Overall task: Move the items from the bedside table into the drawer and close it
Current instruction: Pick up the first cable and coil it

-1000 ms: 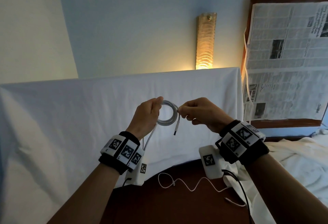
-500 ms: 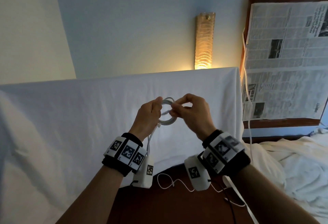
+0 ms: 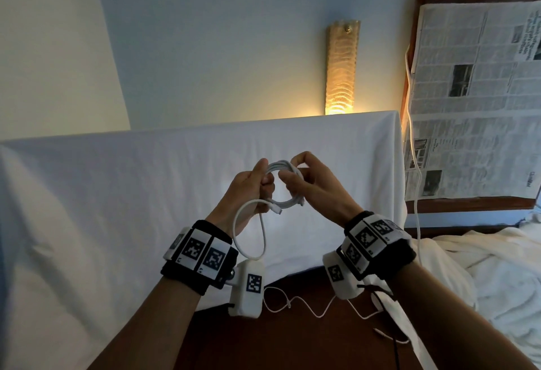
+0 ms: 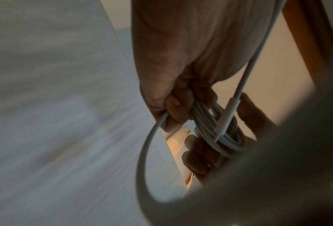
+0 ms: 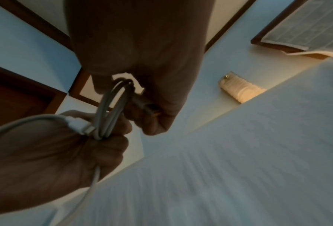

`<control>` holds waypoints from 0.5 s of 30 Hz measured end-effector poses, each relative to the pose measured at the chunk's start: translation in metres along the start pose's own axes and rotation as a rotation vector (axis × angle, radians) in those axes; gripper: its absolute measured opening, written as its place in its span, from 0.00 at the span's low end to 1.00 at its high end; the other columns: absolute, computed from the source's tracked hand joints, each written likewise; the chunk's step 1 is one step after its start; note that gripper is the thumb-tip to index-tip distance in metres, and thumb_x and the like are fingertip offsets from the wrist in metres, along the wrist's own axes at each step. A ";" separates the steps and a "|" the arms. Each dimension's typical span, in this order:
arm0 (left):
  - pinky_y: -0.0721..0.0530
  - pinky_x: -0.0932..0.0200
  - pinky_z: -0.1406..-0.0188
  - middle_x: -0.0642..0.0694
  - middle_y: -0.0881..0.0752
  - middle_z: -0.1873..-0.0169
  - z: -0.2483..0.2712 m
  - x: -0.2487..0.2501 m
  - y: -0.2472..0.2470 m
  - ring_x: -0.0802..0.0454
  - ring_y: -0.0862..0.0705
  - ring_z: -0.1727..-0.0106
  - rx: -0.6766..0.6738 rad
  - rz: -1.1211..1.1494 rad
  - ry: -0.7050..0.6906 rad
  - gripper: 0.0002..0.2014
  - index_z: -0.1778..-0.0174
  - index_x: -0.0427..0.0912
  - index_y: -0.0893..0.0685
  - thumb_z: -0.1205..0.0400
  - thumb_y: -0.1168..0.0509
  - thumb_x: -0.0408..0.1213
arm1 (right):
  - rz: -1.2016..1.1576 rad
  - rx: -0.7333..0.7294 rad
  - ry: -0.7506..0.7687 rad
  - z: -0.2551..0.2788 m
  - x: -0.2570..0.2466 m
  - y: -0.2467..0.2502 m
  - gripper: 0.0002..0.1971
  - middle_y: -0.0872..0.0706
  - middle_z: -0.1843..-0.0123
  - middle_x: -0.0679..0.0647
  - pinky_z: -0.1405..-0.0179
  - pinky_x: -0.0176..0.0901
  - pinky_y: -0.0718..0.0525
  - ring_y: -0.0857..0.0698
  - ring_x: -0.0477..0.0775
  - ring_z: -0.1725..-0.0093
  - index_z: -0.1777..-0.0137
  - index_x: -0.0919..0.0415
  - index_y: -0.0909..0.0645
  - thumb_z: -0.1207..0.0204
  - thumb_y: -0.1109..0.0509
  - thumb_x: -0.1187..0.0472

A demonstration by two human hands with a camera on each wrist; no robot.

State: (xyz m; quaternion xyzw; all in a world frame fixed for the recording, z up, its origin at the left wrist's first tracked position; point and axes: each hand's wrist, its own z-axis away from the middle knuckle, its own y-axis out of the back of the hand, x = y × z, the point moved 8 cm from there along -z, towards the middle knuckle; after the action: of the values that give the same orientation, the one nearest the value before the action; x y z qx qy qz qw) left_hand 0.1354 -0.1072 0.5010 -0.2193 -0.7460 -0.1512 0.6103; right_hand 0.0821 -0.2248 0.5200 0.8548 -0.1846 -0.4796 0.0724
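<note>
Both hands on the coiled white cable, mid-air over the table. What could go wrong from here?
1. A tail with its plug loops loose below the coiled cable; if the left hand or right hand eases, the coil may spring open.
2. The thin white cord on the bedside table could snag the hanging tail on the way down.

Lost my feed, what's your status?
Left hand grips the coiled cable, right hand pinches its far side. Coil held up, loose end dangling. Thin cord lies on the table. Drawer not in view.

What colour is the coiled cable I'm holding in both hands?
White. The coiled cable shows best in the head view, held between the left hand and right hand.
</note>
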 end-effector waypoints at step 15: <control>0.30 0.57 0.68 0.47 0.29 0.74 -0.004 0.003 0.011 0.52 0.30 0.72 0.072 -0.063 -0.092 0.21 0.69 0.44 0.27 0.13 0.45 0.53 | -0.357 -0.134 -0.183 0.004 0.009 -0.017 0.18 0.38 0.70 0.53 0.66 0.43 0.38 0.43 0.52 0.68 0.56 0.61 0.26 0.12 0.48 0.49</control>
State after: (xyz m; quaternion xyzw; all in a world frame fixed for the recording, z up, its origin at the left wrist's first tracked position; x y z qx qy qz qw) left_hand 0.1436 -0.0994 0.5042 -0.1804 -0.7849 -0.1330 0.5777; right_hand 0.0868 -0.2121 0.5059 0.8200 -0.0037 -0.5717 0.0258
